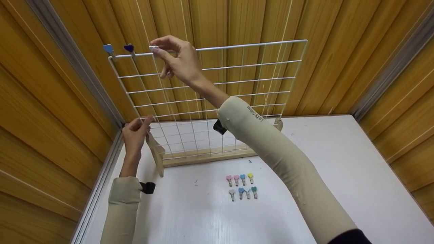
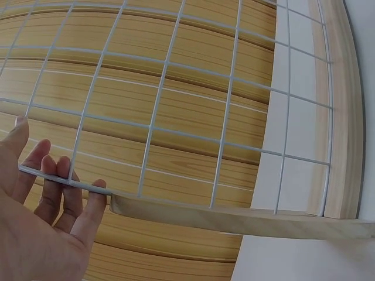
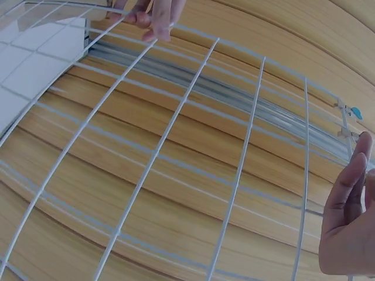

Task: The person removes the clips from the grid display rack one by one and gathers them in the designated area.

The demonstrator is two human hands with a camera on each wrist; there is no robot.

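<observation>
A: Right hand (image 1: 178,62)?
B: Pinching a white clip (image 1: 153,48) onto the top wire of the grid panel (image 1: 237,84), right of the blue clip (image 1: 108,49) and purple clip (image 1: 129,48).
A: Left hand (image 1: 135,134)?
B: Fingers curled on the grid's left edge, near the wooden base (image 1: 203,157). Eight spare clips (image 1: 241,186) on the table (image 1: 339,176), nearer.

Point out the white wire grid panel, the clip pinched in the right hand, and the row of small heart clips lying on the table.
White wire grid panel (image 1: 257,64): head view, on a horizontal wire.
Pale clip in right hand (image 1: 153,48): head view, its visible end.
Coloured heart clips on the white table (image 1: 242,186): head view, the group's middle.
</observation>
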